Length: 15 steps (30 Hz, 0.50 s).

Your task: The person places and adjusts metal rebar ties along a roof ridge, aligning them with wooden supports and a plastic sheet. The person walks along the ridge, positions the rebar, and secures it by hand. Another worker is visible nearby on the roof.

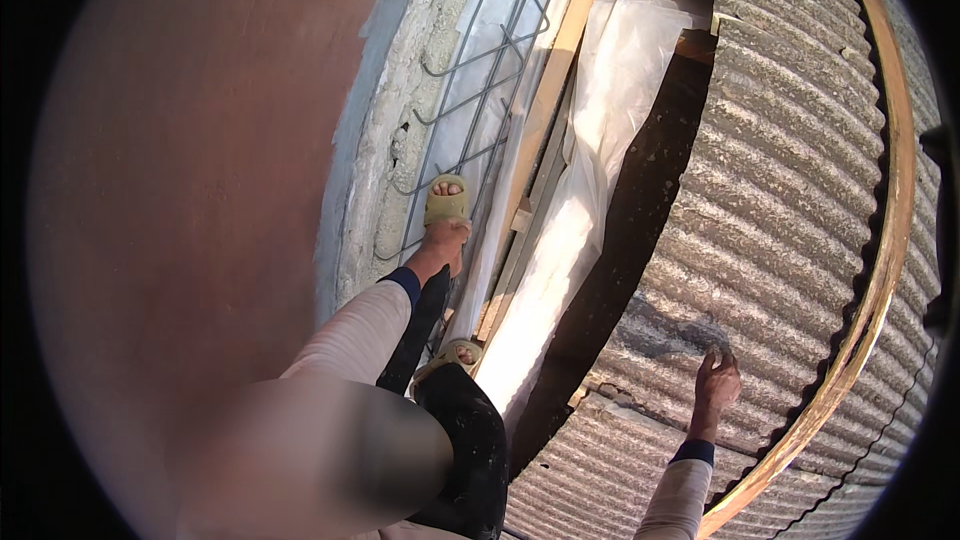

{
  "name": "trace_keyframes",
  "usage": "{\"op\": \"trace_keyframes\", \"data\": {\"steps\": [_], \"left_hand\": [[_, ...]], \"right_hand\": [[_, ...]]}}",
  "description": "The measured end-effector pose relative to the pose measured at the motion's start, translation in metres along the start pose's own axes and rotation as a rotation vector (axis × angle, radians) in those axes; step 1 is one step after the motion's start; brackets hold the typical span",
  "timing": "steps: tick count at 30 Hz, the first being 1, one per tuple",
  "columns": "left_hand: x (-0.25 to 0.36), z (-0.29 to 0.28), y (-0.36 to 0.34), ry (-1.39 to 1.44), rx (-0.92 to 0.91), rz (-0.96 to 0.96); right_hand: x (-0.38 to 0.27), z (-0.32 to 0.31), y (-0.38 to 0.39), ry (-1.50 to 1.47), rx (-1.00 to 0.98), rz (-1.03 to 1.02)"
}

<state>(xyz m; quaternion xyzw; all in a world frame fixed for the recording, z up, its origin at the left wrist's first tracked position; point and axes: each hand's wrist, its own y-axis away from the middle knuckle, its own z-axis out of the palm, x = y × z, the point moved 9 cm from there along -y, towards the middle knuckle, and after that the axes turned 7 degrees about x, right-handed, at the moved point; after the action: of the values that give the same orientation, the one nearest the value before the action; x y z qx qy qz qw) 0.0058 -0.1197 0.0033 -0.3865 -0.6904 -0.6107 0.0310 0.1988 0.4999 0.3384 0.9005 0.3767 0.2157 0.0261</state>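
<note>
Right hand point(718, 380) at the grey corrugated sheet point(770, 240), which lies on the person's right, between the clear plastic sheet point(570, 260) and a curved-looking wooden strip point(895, 210); its fingers are bent and bunched, can't tell if they touch or pinch anything. Left hand point(443, 243) is down just beside the sandal point(447, 208) of the forward foot, finger state can't be told, with thin metal rods point(487, 90) ahead of it alongside a long wooden board point(560, 50).
</note>
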Motion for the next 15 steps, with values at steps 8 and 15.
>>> {"op": "trace_keyframes", "data": {"steps": [8, 15], "left_hand": [[0.143, 0.048, -0.226, 0.681, -0.007, -0.086], [0.228, 0.041, -0.295, 0.71, 0.04, -0.08]], "right_hand": [[-0.022, 0.023, -0.184, 0.113, 0.434, 0.111], [-0.022, 0.021, -0.176, 0.079, 0.604, 0.033]]}}
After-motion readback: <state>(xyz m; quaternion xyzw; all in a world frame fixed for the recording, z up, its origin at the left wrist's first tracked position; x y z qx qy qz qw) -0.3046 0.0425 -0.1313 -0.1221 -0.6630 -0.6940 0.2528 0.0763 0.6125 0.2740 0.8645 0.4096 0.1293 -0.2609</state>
